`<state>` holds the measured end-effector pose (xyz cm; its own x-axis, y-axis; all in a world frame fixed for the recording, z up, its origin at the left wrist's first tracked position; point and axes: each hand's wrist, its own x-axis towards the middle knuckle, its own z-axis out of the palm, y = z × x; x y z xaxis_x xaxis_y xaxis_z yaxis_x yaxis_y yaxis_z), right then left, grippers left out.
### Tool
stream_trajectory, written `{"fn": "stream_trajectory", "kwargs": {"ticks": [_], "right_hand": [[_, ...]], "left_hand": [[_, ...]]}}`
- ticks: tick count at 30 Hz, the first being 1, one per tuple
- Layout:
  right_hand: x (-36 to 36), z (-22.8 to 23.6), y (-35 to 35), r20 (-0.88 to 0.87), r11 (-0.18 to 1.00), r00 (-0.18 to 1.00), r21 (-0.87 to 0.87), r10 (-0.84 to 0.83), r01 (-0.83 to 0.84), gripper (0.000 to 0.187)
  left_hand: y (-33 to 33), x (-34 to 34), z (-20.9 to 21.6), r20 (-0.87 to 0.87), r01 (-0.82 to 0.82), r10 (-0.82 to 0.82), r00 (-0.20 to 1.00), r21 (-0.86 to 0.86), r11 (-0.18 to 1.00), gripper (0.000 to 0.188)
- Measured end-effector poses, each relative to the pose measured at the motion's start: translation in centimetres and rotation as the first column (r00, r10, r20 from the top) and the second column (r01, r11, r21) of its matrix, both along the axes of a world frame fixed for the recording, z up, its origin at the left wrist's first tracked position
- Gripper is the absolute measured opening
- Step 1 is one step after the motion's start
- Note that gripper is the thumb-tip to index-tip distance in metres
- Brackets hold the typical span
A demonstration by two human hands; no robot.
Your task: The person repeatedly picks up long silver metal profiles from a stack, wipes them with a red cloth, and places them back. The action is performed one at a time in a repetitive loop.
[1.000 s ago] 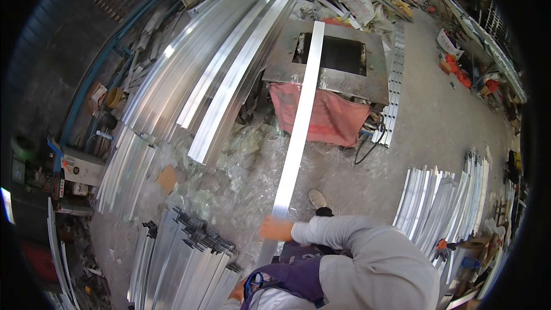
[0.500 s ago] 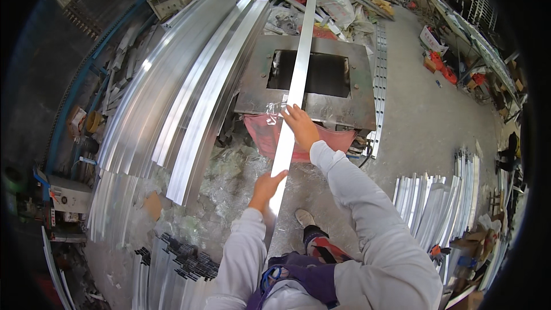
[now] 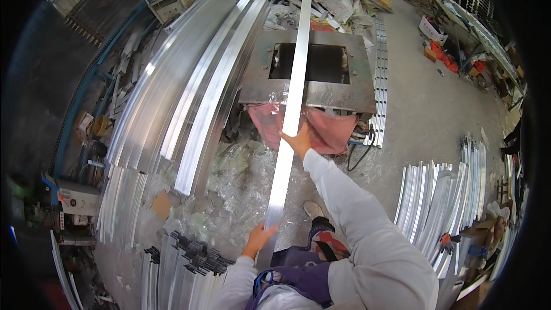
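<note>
A long, flat silver metal profile (image 3: pixel 293 95) slants from beside my waist to beyond the machine. My right hand (image 3: pixel 298 141) grips it near the middle from the right side, one digit lying across its upper face. Closer to my body, my left hand (image 3: pixel 259 242) holds the left edge, thumb over the top; its other fingers are partly hidden. Under the far part lies a steel machine top (image 3: pixel 252 89) with a dark rectangular opening. A red cloth (image 3: pixel 333 132) hangs from the machine's near side.
Long metal profiles (image 3: pixel 172 74) lie stacked at left. Bundles of profiles stand at lower left (image 3: pixel 166 270) and right (image 3: pixel 427 195). Crumpled clear plastic film (image 3: pixel 229 178) covers floor left of the machine. A perforated metal strip (image 3: pixel 380 74) runs along its right side.
The profile has come slightly toward me. Both hands are nearer my body, the left one clearly lower along the profile. My right hand has left the machine's front edge.
</note>
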<state>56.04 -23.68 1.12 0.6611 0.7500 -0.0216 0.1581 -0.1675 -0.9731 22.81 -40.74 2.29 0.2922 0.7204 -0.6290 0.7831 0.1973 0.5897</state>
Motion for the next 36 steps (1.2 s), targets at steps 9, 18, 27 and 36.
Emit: {"fn": "stream_trajectory", "kwargs": {"ticks": [9,18,27,36], "right_hand": [[-24.0,0.2,-25.8,-0.535,0.988,0.836,-0.017,0.123,-0.156,0.073],[-23.2,3.4,-30.4,-0.879,0.887,0.282,0.265,0.383,-0.379,0.041],[-13.7,5.1,-20.6,-0.818,0.974,0.546,0.228,0.181,0.018,0.040],[-4.5,3.0,-11.1,-0.614,0.996,0.789,0.076,0.010,0.046,0.055]], "left_hand": [[-25.9,-26.0,-3.1,0.017,-0.031,0.037,0.999,-0.265,0.964,0.061],[-21.6,-20.0,3.5,0.121,-0.358,0.471,0.874,-0.496,0.791,0.071],[-8.7,-7.6,5.5,0.370,-0.128,0.304,0.878,-0.431,0.893,0.074],[-0.9,3.2,5.7,0.316,-0.183,0.337,0.887,-0.430,0.884,0.068]]}}
